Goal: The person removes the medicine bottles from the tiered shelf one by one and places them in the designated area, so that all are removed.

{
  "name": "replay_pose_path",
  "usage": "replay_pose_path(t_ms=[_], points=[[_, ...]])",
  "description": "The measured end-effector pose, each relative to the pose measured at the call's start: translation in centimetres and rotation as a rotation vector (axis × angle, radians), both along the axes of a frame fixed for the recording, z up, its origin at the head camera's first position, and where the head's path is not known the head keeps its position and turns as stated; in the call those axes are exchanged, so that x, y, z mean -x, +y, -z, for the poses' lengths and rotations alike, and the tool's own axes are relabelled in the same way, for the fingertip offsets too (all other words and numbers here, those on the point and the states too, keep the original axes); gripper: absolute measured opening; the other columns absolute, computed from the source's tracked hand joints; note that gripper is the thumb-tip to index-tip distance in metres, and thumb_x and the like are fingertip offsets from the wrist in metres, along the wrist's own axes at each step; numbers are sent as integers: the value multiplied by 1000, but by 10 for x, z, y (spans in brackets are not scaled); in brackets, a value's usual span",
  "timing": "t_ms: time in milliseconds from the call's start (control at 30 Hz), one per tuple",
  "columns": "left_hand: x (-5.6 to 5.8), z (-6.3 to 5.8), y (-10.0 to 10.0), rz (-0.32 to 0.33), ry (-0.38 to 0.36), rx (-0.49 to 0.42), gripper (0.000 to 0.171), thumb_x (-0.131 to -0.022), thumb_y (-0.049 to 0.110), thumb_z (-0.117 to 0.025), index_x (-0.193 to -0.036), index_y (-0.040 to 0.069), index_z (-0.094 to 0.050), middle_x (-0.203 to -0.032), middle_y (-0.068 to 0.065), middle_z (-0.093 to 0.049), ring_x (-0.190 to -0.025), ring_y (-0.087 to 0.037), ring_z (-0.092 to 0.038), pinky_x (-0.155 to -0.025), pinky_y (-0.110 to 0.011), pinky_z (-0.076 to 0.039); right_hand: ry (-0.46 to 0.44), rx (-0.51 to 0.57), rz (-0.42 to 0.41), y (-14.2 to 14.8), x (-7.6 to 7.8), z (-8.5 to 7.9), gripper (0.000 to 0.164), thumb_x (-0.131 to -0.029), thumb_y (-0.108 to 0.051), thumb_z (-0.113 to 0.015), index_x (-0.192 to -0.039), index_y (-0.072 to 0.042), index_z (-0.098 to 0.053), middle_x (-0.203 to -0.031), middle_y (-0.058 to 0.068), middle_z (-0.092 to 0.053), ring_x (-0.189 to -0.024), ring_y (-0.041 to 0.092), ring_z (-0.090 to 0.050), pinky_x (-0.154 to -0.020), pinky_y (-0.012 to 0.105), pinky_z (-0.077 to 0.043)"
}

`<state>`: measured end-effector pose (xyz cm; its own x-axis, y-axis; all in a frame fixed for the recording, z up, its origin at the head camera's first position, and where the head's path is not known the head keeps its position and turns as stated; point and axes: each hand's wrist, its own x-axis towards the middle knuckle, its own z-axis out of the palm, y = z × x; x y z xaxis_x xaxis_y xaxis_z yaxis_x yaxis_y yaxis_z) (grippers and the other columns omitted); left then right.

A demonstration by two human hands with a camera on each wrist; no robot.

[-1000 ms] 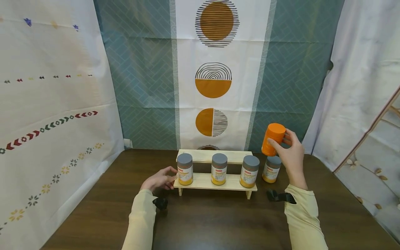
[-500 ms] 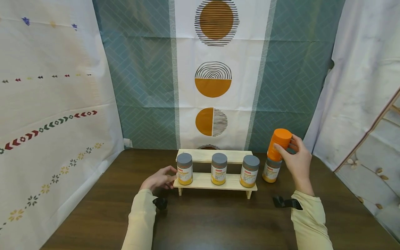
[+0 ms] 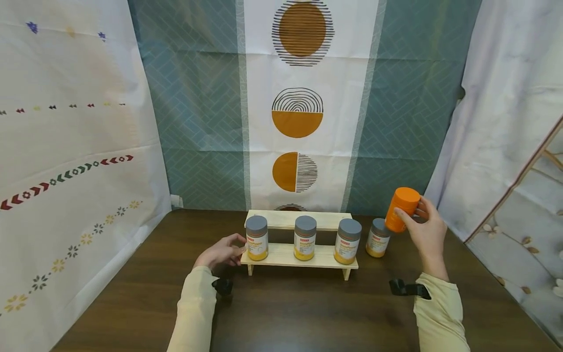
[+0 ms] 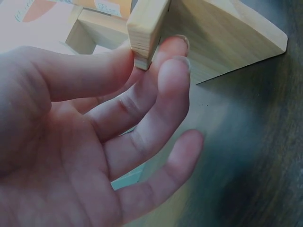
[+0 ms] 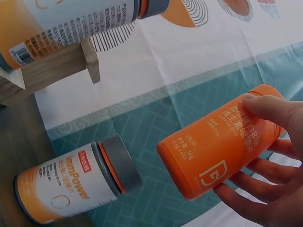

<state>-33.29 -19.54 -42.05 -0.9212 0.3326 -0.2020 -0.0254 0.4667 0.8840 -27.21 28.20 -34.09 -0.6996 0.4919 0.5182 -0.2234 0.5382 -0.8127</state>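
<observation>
My right hand (image 3: 426,232) grips an orange bottle (image 3: 402,210) with thumb and fingers, holding it tilted in the air. In the right wrist view the orange bottle (image 5: 220,142) hangs apart from a grey-lidded jar (image 5: 78,179) with a white and yellow label. That jar (image 3: 377,240) stands on the table, right of a two-step wooden shelf (image 3: 281,254). My left hand (image 3: 220,252) pinches the left end of the shelf's lower board. The left wrist view shows the board's end (image 4: 144,33) between thumb and fingers, the other fingers loosely bent.
On the lower board stand three similar grey-lidded jars: left (image 3: 257,239), middle (image 3: 305,239) and right (image 3: 347,243). The dark wooden table (image 3: 303,313) reaches back to a patterned curtain (image 3: 198,122). White cloths flank both sides.
My right hand has carried the orange bottle to the right and down, from above the jar on the table to its right side. The left hand keeps its hold on the shelf.
</observation>
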Motion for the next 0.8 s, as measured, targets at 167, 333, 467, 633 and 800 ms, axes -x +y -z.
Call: replay_pose_path(t_ms=[167,333,467,633,800], points=[[-1,1,0,-3,-2,-6,35,-98,20,-55,-128,4,-46,-75,-2,-61,-69,-16,-60,-70,-35,-52,-24,5,38,7,-2,3,63,-81,-23,-78,-137,-9,-53,-124,21,-60,-79,-18,-45,-69,0,-37],[-2,1,1,-8,11,-6,34,-98,19,-54,-128,4,-45,-75,-3,-62,-68,-16,-60,-68,-34,-51,-39,14,62,16,-5,2,64,-82,-24,-77,-139,-10,-51,-127,22,-59,-81,-17,-42,-69,-1,-35],[-2,1,2,-21,2,-8,34,-98,19,-54,-128,4,-45,-76,-3,-61,-68,-17,-60,-67,-33,-51,-68,34,83,24,-7,4,64,-84,-25,-75,-141,-11,-50,-129,21,-58,-83,-15,-42,-70,1,-34],[-4,0,4,-28,0,-5,35,-98,19,-55,-128,4,-45,-76,-4,-61,-68,-18,-59,-67,-33,-51,-127,74,99,34,-8,7,64,-85,-27,-74,-142,-15,-48,-133,18,-55,-85,-13,-43,-71,4,-36],[-5,0,4,-51,2,8,34,-97,18,-55,-127,5,-46,-77,-5,-63,-67,-18,-60,-67,-34,-51,-160,106,83,42,-8,11,66,-85,-28,-74,-144,-15,-46,-136,19,-53,-85,-12,-43,-72,4,-37]])
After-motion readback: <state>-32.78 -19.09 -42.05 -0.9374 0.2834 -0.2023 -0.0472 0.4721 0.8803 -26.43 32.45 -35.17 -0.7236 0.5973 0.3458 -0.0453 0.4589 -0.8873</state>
